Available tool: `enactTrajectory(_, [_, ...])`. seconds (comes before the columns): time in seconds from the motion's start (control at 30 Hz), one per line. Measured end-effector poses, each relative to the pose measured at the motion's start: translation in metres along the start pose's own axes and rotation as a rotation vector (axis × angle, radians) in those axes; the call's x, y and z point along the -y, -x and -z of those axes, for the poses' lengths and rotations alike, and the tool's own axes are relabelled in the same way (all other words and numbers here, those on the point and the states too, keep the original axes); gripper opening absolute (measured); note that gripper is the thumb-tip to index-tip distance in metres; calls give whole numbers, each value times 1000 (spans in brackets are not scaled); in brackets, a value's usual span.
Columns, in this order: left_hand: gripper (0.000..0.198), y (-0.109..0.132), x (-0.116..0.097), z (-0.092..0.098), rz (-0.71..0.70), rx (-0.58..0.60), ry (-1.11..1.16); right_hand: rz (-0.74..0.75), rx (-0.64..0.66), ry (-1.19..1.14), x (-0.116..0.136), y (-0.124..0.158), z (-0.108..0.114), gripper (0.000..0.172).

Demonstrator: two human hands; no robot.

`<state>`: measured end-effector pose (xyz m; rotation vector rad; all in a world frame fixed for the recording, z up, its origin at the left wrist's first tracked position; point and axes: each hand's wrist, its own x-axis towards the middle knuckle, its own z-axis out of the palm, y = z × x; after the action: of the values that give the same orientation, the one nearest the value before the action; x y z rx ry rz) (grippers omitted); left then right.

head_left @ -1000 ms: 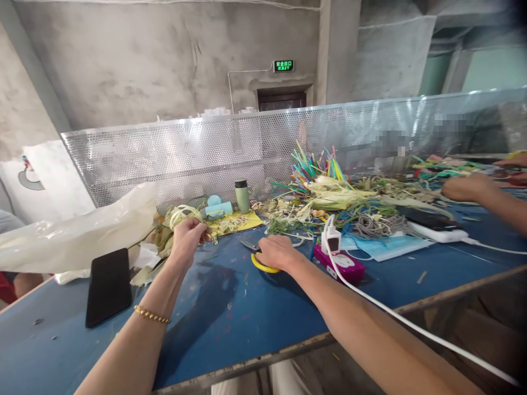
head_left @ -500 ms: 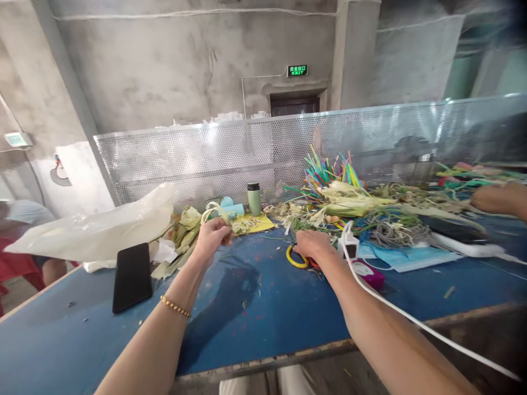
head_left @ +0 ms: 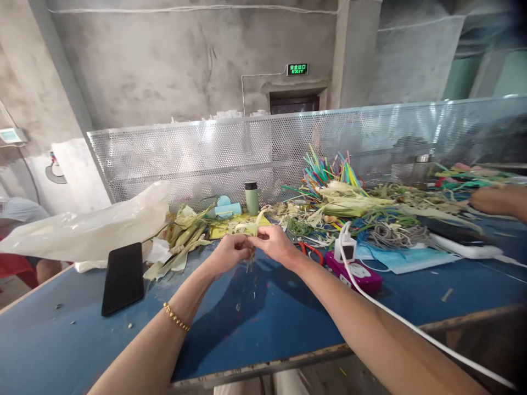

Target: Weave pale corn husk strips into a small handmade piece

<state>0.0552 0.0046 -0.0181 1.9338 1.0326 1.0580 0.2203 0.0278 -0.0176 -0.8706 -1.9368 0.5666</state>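
My left hand (head_left: pixel 229 253) and my right hand (head_left: pixel 276 247) meet above the blue table, fingertips pinched close together. A pale strip of corn husk (head_left: pixel 259 217) sticks up between them, and thin fibres dangle below the fingers. The left fingers are closed on this husk piece; the right thumb and fingers pinch at it from the other side. My fingers hide most of the piece. Right of my right hand lie red looped handles (head_left: pixel 315 252), which look like scissors. Behind my hands is a yellow sheet (head_left: pixel 216 232) with husk scraps on it.
A black phone (head_left: pixel 122 278), husk pile (head_left: pixel 185 233) and plastic bag (head_left: pixel 90 227) lie left. A green tumbler (head_left: pixel 251 199) stands behind. A white charger (head_left: pixel 346 246) with cable, purple power strip (head_left: pixel 366 278), blue mask (head_left: pixel 405 259) and another person's hand (head_left: pixel 494 200) are right.
My right hand has left the spot by the yellow and red loops and moved left to join my left hand at the husk. The yellow loop no longer shows there.
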Motion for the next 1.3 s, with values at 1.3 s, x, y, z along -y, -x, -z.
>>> enactTrajectory(1.3, [31,-2,2,2,85,-387,457,-300,-270,-426,5,-3,6,15])
